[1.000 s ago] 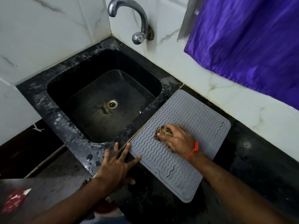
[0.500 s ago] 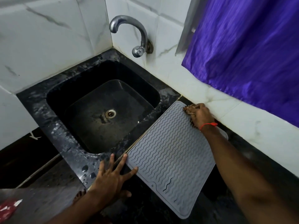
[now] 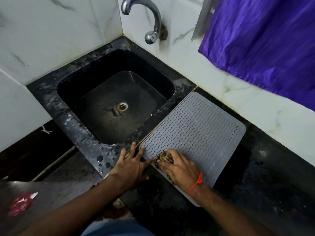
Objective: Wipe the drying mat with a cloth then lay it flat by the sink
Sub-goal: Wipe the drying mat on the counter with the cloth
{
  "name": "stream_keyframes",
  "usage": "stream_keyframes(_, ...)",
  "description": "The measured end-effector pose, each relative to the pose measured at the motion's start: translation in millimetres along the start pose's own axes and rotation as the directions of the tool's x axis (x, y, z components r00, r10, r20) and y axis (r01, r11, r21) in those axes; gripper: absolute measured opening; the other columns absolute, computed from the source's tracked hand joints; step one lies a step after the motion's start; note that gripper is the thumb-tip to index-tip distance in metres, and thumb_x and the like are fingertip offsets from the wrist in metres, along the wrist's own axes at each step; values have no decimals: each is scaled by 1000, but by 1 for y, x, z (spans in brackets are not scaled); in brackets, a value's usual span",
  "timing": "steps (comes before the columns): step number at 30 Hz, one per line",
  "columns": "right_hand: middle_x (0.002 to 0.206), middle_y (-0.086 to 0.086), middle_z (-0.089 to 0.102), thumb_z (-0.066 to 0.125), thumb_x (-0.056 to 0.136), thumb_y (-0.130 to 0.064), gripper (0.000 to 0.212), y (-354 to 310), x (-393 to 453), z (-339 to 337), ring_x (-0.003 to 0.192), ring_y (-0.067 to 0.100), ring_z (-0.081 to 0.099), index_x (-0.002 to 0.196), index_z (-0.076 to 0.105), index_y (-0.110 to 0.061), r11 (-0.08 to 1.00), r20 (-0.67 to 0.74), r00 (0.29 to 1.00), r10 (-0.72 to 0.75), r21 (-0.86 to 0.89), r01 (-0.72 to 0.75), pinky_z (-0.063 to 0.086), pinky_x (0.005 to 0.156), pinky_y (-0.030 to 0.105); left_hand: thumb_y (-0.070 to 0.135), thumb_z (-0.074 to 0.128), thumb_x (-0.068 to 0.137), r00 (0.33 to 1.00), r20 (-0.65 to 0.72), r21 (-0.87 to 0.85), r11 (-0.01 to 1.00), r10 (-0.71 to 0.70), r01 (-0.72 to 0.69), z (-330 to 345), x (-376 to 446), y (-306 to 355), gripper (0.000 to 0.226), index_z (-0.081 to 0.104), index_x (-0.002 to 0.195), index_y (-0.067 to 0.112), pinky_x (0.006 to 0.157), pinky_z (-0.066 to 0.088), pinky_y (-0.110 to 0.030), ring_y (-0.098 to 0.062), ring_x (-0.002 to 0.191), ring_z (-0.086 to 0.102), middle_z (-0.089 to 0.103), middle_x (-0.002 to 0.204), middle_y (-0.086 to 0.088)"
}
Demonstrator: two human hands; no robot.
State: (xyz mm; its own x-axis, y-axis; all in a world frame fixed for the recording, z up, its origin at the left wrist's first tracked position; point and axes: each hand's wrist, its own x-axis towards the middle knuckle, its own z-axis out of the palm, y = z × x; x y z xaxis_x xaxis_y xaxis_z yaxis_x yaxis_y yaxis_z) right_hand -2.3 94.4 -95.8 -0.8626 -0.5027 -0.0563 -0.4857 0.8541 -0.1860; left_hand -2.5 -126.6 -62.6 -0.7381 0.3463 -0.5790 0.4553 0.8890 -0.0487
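Observation:
A grey drying mat (image 3: 197,132) with wavy ridges lies flat on the black counter, just right of the sink (image 3: 95,79). My right hand (image 3: 179,169), with a red thread at the wrist, presses a small brown patterned cloth (image 3: 163,157) onto the mat's near-left corner. My left hand (image 3: 131,166) rests flat with fingers spread on the counter edge, its fingertips touching the mat's left corner.
The black sink has a metal drain (image 3: 122,106) and a chrome tap (image 3: 150,23) on the white tiled wall. A purple curtain (image 3: 265,40) hangs at the upper right. Wet black counter (image 3: 265,176) extends right of the mat. A red object (image 3: 20,205) lies at the lower left.
My right hand has swept the cloth from the mat's far corner by the wall down to its near-left corner. My left hand has stayed at the mat's left corner.

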Motion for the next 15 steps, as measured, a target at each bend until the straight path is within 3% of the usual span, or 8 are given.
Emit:
stream_keyframes(3,133,-1,42,65,83,-36,37,28,19,-4,114,26,51,119,58,-42,1000,49,999,6,-19,-6,56,73,42,62,33,99,1000,31,29,1000,1,-2,-9,3,0,72,3,158,34,117,1,-62,-43,148,-18,-13,164,-16)
stream_keyframes(7,133,0,43,47,86,-47,36,79,46,-20,113,25,51,120,58,-43,994,16,998,69,-82,-67,57,80,43,62,36,99,997,78,-2,1000,0,0,-12,6,6,75,3,158,31,118,-2,-61,-42,149,-17,-15,163,-19)
stream_keyframes(9,128,1,47,41,87,-54,37,109,60,-28,110,24,53,118,56,-42,986,6,986,169,-10,-169,54,84,41,62,36,99,997,82,-15,1000,6,-4,-10,5,5,75,1,158,31,118,-2,-60,-42,149,-16,-18,163,-18)
stream_keyframes(11,119,3,54,49,88,-58,29,146,81,-34,103,26,56,110,49,-39,954,-43,956,290,94,-285,51,86,40,61,36,99,997,81,-27,1000,8,-6,-9,4,4,75,1,158,31,118,-2,-60,-41,149,-16,-19,162,-18)
stream_keyframes(15,112,15,55,66,84,-42,34,215,123,-57,99,39,58,110,52,-26,855,-122,847,518,59,-515,49,86,45,60,36,99,997,74,-7,1000,12,-12,-10,7,5,75,1,158,30,118,0,-59,-38,150,-16,-18,162,-19)
